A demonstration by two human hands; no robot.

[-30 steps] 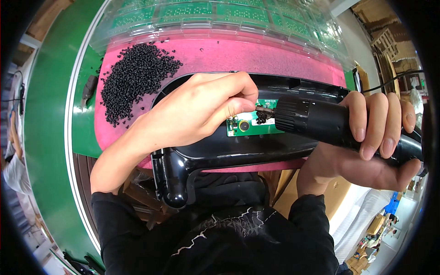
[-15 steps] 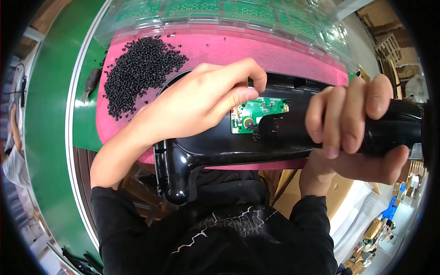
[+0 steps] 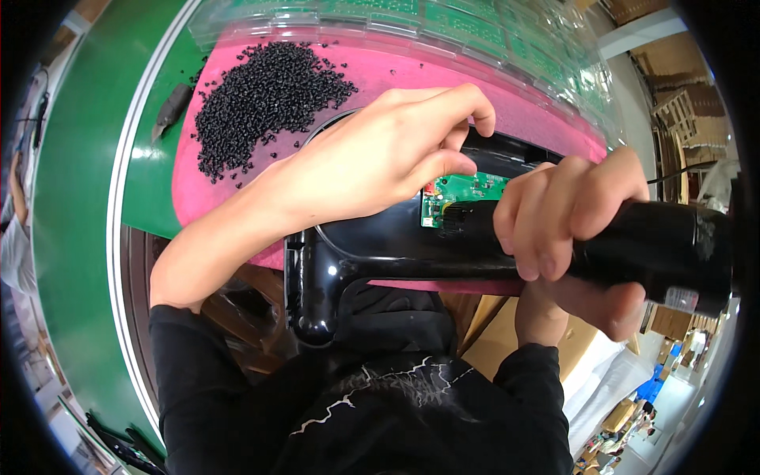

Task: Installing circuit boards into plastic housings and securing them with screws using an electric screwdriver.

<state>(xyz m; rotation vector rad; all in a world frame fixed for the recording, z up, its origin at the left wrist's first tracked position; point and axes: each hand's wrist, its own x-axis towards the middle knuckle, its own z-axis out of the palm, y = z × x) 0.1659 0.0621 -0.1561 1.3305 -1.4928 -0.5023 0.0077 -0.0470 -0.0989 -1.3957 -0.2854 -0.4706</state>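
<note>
My right hand point(image 3: 566, 214) is wrapped round a black electric screwdriver point(image 3: 657, 249). Its ribbed front end reaches over a green circuit board point(image 3: 475, 187), covering part of it; the bit itself is hidden. The board sits inside a glossy black plastic housing point(image 3: 380, 241), which has a rounded arm at its near left. My left hand point(image 3: 396, 146) lies across the housing with fingers bent. Its thumb tip is beside the board and the index finger hooks above. Whatever lies between the curled fingers is hidden.
A heap of small black screws point(image 3: 265, 99) covers the far left of the pink mat point(image 3: 198, 186). Clear plastic trays with green boards point(image 3: 475, 39) line the far side. A dark grey tool point(image 3: 172, 109) lies on the green table point(image 3: 79, 190) left of the mat.
The screwdriver and my right hand have shifted left, so the ribbed end now covers more of the board. My left hand and the housing appear further right in view.
</note>
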